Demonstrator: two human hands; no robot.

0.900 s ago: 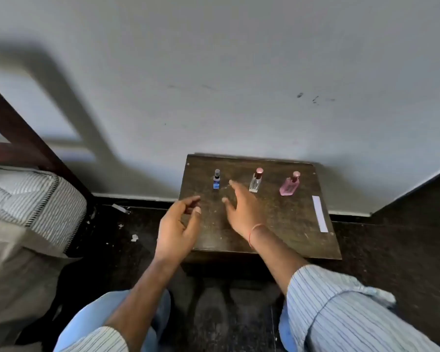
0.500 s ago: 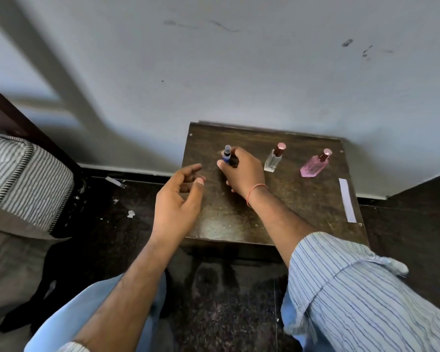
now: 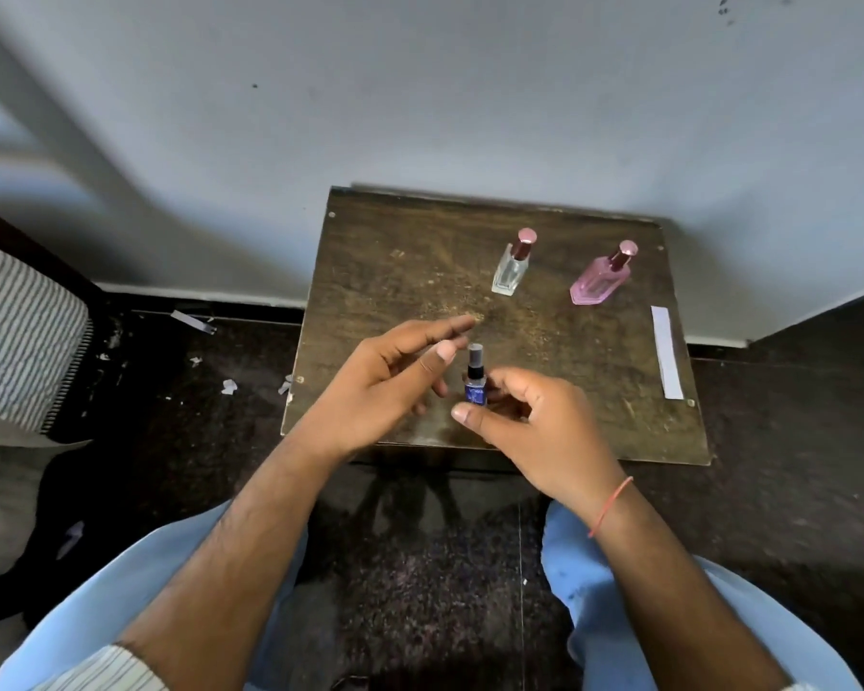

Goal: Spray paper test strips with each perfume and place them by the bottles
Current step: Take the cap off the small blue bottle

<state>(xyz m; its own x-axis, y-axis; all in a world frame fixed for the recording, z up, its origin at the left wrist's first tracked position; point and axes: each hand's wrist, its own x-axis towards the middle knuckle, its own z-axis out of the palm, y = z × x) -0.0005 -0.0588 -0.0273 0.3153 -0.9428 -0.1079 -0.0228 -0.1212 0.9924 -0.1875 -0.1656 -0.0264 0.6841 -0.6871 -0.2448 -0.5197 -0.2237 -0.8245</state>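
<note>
My right hand (image 3: 534,431) holds a small blue perfume bottle (image 3: 475,384) with a dark cap upright over the near part of the brown wooden table (image 3: 370,271). Just left of the bottle, my left hand (image 3: 385,386) is open, its fingers and thumb spread toward the cap without touching it. A clear bottle (image 3: 511,266) with a pink cap stands at the back of the table. Right of it is a pink bottle (image 3: 600,279). A white paper test strip (image 3: 666,351) lies along the table's right edge.
A pale wall rises right behind the table. A striped mattress (image 3: 21,331) sits at the left. Paper scraps (image 3: 228,386) litter the dark floor beside the table. My knees in light blue trousers are below the table's near edge.
My right hand took the blue bottle from the back left of the table and brought it toward me. My left hand moved in beside it. The camera tilted down.
</note>
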